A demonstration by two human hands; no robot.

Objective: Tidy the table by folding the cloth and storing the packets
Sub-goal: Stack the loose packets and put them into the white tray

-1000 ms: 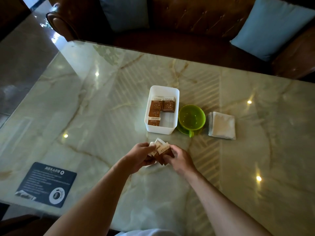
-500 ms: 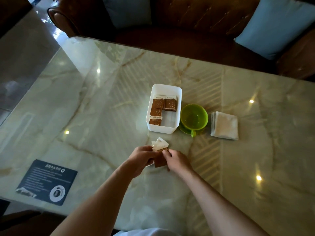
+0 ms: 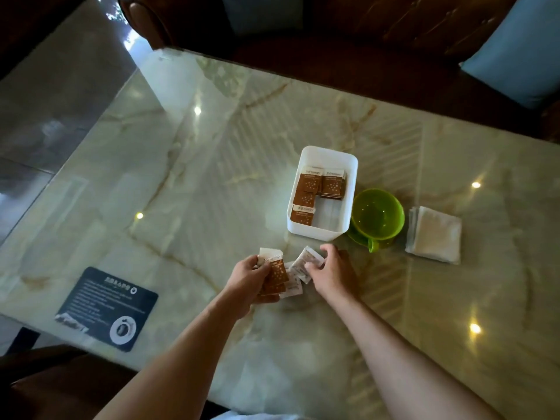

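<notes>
My left hand (image 3: 249, 278) grips a small stack of brown-and-white packets (image 3: 276, 272) just above the marble table (image 3: 181, 177). My right hand (image 3: 333, 269) pinches a white-backed packet (image 3: 307, 261) from a few loose ones lying between the hands. Beyond the hands stands a white box (image 3: 351, 165) with several brown packets (image 3: 321, 184) lying flat inside. A folded white cloth (image 3: 435, 234) lies at the right, past a green cup.
A green cup on its saucer (image 3: 377, 216) stands between the box and the cloth. A dark printed card (image 3: 107, 307) lies near the table's left front edge. A brown sofa with a blue cushion (image 3: 521, 53) runs behind the table.
The hands, joined on one bundle of packets before, have parted. The left keeps a stack, the right has moved right and now holds a white-backed packet.
</notes>
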